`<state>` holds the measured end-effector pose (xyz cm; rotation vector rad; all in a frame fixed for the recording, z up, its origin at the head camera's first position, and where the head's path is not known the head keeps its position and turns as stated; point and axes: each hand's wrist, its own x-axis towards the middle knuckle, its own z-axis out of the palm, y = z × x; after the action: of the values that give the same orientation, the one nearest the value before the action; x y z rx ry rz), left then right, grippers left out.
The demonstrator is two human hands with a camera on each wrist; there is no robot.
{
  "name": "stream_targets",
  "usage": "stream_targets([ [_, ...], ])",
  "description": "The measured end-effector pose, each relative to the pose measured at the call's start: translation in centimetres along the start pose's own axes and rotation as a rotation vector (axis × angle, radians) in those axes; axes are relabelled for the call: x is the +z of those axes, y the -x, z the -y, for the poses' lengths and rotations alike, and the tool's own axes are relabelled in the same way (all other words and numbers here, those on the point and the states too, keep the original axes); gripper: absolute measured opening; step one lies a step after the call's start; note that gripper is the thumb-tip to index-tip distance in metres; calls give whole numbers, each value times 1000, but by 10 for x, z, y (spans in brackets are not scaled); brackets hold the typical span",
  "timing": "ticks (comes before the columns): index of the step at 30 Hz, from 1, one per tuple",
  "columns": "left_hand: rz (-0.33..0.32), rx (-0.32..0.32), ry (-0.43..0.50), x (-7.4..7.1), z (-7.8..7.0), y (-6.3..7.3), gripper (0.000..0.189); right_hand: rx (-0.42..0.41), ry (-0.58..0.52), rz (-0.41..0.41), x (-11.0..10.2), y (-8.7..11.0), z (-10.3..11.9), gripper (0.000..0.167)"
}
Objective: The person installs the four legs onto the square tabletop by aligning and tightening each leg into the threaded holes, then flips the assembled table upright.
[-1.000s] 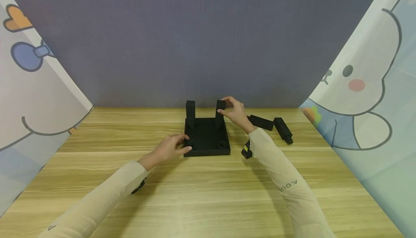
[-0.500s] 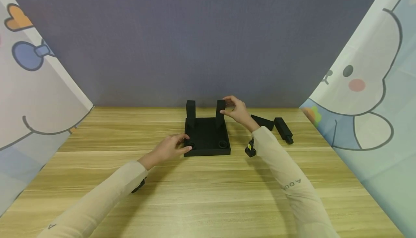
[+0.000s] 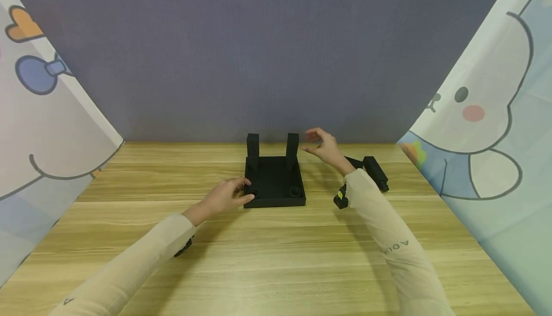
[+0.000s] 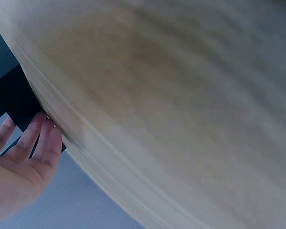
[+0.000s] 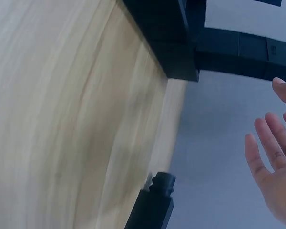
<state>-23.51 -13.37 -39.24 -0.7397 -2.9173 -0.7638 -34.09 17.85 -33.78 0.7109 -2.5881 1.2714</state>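
A black square board [image 3: 277, 181] lies on the table with two square black legs upright at its far corners, the left leg [image 3: 253, 149] and the right leg [image 3: 292, 148]. Both near corners have round sockets; the right socket [image 3: 295, 192] shows fully. My left hand [image 3: 222, 197] grips the board's near left corner, thumb at the front and fingertips along the left side. Just right of the right leg, my right hand [image 3: 324, 147] hovers with nothing in it, fingers spread apart in the right wrist view.
Two loose black legs lie on the right: one leg [image 3: 376, 173], and another leg [image 3: 354, 162] partly hidden by my right wrist. A threaded leg end [image 5: 163, 182] shows in the right wrist view. A grey partition [image 3: 276, 57] stands behind the wooden table [image 3: 241, 268].
My right hand has let go of the right leg and moved away to the right. The leg stays upright. My left hand has not moved.
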Motion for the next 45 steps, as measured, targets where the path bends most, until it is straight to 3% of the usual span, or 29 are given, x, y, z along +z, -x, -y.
stream_targets([
  [15, 0, -8, -4, 1, 2, 0, 44, 9, 19, -3, -14, 15, -31, 42],
  [22, 6, -22, 2, 2, 2, 0, 44, 85, -29, 14, -23, 25, -41, 38],
  [35, -3, -12, 4, 2, 2, 1, 45, 235, 20, 40, -40, 43, -60, 40],
  [45, -2, -14, 6, 2, 1, 2, 44, 249, 82, 38, -54, 52, -70, 42],
])
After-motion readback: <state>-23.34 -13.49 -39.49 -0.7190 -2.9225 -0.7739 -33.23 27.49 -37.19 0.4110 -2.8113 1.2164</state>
